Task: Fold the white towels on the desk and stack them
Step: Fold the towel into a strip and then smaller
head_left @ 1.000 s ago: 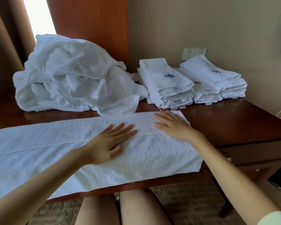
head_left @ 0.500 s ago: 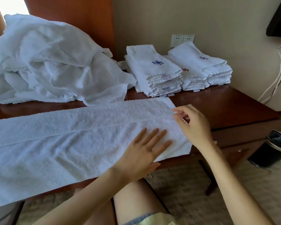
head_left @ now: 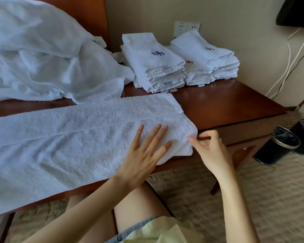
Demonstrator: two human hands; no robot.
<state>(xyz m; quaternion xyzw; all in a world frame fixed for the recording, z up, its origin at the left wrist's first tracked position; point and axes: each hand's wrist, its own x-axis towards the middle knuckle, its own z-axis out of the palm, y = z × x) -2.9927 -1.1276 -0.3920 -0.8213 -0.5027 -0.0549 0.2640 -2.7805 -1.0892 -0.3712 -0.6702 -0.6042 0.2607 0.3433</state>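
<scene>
Now, the long white towel [head_left: 77, 137] lies flat across the near part of the wooden desk [head_left: 226, 102]. It is folded lengthwise into a band with a seam-like fold edge along its middle, and its near edge hangs slightly over the desk's front. The left hand [head_left: 144, 155] rests palm down on the towel's right end, with its fingers straight and spread and nothing gripped. The right hand [head_left: 211, 151] is just beside that end, off the towel's right edge and over the desk's front rim. Its fingers are loosely curled and its thumb tip touches the towel's rounded right corner. Whether it actually has the cloth pinched cannot be told from this view. The towel's right end thus sits between the two hands, under the left and against the right, while the rest of the band runs away to the left, well apart from both. Behind the towel on the left, a big heap of unfolded white towels [head_left: 42, 58] is piled on the desk, with one flap touching the band's far edge. At the back right stand two stacks of folded towels, the nearer stack [head_left: 156, 67] bearing a blue emblem and the farther stack [head_left: 209, 57] by the wall. Wall sockets [head_left: 186, 28] sit above them, white cables [head_left: 288, 58] hang down the wall, and two black bins [head_left: 277, 146] stand on the carpet to the right of the desk.
</scene>
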